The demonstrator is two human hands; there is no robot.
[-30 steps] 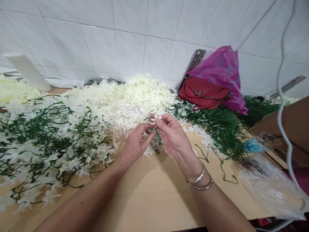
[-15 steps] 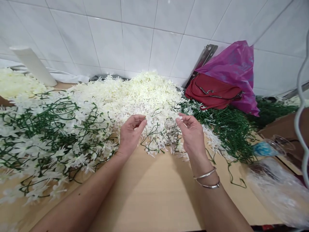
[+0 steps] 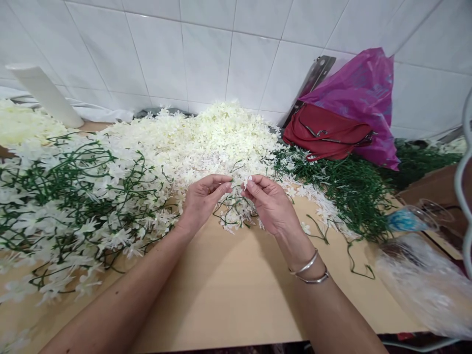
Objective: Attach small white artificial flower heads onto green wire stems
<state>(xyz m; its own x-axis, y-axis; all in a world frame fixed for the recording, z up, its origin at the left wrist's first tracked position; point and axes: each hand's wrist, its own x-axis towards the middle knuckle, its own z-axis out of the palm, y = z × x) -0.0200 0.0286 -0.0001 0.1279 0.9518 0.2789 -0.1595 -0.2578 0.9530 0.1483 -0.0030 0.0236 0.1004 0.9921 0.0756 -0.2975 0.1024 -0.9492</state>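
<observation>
Tabletop (image 3: 221, 295) of pale wood is backed by a tiled wall (image 3: 206, 59), against which a blossom heap (image 3: 228, 132) is piled. Left of the heap, stemmed flowers (image 3: 92, 206) are spread; right of it, green stems (image 3: 354, 191) are massed. Before the heap, a white blossom (image 3: 248, 183) is pinched by the right hand (image 3: 271, 204); the left hand (image 3: 201, 201) is closed at thumb and forefinger, though what is gripped cannot be told. Room for moving is left nearer than the heap, between the forearms (image 3: 136, 280), down to the tabletop's front edge.

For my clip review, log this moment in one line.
left hand: pinched, contents unclear; right hand: holding white flower; hands: apart; behind: flower pile
</observation>
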